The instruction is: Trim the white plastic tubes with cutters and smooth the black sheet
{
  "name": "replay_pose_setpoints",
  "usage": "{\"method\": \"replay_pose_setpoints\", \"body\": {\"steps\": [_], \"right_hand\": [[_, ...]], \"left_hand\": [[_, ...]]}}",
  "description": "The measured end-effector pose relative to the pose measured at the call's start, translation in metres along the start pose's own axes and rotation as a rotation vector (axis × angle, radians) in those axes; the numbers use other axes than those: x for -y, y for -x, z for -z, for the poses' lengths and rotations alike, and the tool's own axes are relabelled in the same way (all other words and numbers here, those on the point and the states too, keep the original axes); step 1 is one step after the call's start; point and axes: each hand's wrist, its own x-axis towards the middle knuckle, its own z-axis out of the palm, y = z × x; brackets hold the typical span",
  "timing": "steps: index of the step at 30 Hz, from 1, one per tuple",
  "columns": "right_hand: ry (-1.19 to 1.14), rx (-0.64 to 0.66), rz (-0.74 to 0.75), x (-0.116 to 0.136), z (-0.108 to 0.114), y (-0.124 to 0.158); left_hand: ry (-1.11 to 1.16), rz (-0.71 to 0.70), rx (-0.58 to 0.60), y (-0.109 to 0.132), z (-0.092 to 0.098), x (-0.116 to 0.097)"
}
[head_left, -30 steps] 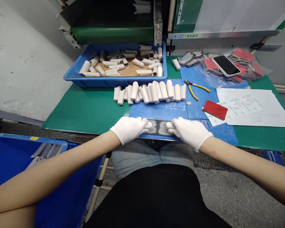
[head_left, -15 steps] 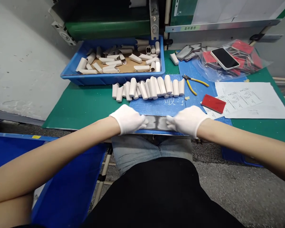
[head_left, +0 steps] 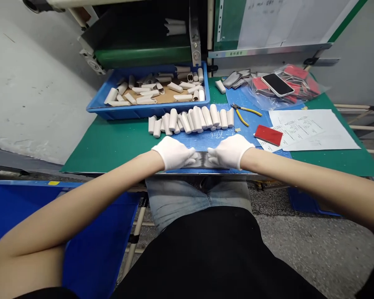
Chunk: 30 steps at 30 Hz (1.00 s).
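Head view: a thin, flat, dark grey metallic strip (head_left: pixel 202 160) lies on a textured blue mat (head_left: pixel 212 141) at the near edge of the bench, just below the middle of the frame. Its long axis runs crosswise, left to right, parallel to that edge. Only its middle shows; both ends are hidden under the hands. The left hand (head_left: pixel 173 153) and the right hand (head_left: pixel 229 151), both in white gloves, come in from either side with their fingers held together, not spread, and the gloved fingertips (head_left: pixel 193 160) nearly meet over the strip's centre. Whether they pinch it or only press down, the view does not settle. Steady, matched pressure from both sides looks like the best way to handle so thin a strip, keeping it flat on the mat without kinking it.

Just beyond the hands, a close row of white rolled tubes (head_left: pixel 190 119) lies across the mat. Behind it, a blue plastic tray (head_left: pixel 148 111) holds more of them on brown cardboard. Right of centre lie yellow-handled pliers (head_left: pixel 241 111), a red rectangular pad (head_left: pixel 268 135) and printed white sheets (head_left: pixel 308 131). At upper right, a black smartphone (head_left: pixel 277 84) rests on a clear plastic bag (head_left: pixel 311 89) of red pieces. A blue plastic bin (head_left: pixel 96 265) sits at lower left, under the left forearm.
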Motion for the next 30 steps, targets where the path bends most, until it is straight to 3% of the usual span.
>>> {"method": "replay_pose_setpoints", "body": {"steps": [4,9,14,18,21,24,27,30], "right_hand": [[-0.007,0.012,-0.017,0.002,0.003,0.002],[-0.014,-0.07,0.016,0.008,0.001,0.002],[-0.012,0.001,-0.055,-0.015,-0.016,0.031],[-0.135,-0.154,-0.18,-0.031,-0.021,0.05],[-0.113,-0.226,-0.285,-0.03,-0.027,0.051],[-0.165,-0.177,-0.327,-0.027,-0.043,0.048],[-0.223,-0.135,-0.233,-0.028,-0.066,0.046],[-0.206,-0.23,-0.14,-0.025,-0.083,0.036]], "left_hand": [[0.029,-0.004,-0.018,0.0,-0.002,-0.001],[0.087,0.019,-0.161,-0.003,-0.014,-0.005],[0.037,0.102,-0.011,0.031,-0.02,0.015],[0.076,0.278,-0.151,0.05,-0.016,0.033],[0.126,0.308,-0.147,0.046,-0.019,0.032],[0.154,0.282,-0.106,0.039,-0.031,0.024],[0.182,0.25,-0.11,0.034,-0.049,0.018],[0.207,0.204,-0.168,0.025,-0.064,0.015]]}}
